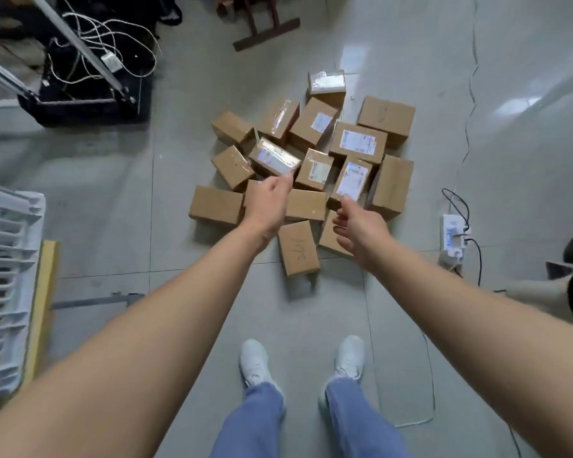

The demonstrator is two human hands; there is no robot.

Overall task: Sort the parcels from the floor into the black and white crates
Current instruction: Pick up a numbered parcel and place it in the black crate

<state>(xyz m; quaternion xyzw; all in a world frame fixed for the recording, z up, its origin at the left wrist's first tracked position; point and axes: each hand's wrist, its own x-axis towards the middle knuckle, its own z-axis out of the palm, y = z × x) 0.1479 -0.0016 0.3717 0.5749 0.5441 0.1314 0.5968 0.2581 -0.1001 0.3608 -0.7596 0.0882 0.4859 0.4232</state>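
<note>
Cardboard parcels (306, 166) heaped on floor; white crate (7, 259) contents unclear; both hands' fingers loosely open.

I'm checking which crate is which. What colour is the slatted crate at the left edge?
White, seen in the head view: the slatted crate stands on the floor's left side.

Both arms bare, extended forward and downward, converging toward frame centre. Left hand (268, 206): back of hand toward camera, wrist roughly straight, fingers curled loosely with the tips pointing away (whether they pinch anything cannot be told from this angle). Right hand (358, 230): thumb side up, thumb extended forward, remaining fingers partly curled and spread, palm facing left, not closed on anything. Hands near each other but apart. Legs straight below, feet set apart, toes pointing forward.
</note>
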